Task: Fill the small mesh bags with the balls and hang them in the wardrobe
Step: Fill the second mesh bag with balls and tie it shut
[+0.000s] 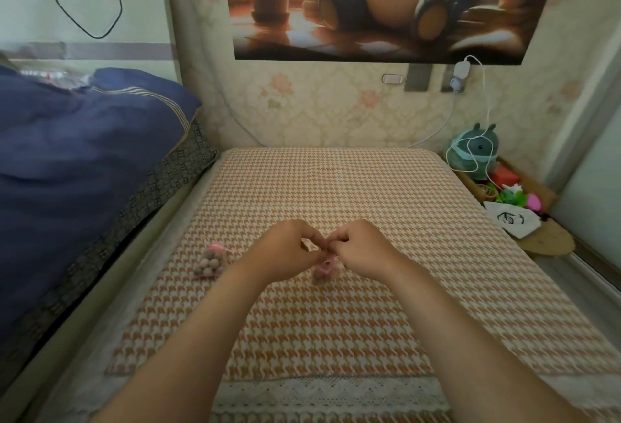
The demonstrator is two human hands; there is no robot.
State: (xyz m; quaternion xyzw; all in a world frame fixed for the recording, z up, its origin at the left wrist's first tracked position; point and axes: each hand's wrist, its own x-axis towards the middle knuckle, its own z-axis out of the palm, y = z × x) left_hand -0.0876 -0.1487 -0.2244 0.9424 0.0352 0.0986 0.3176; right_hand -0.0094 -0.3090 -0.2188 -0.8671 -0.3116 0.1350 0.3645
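While both hands pinch the drawstring of a filled mesh bag (323,268) at centre, left hand (289,251) and right hand (359,249) clenched, another filled bag (210,261) lies at nine o'clock; a slack knot could spill balls

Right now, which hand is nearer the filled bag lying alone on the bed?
Left. The left hand is just right of the filled bag; the right hand is farther right, pinching the second bag with it.

Both hands, left hand (285,251) and right hand (359,249), pinch a pink mesh bag (323,268) above the houndstooth mattress (336,187).
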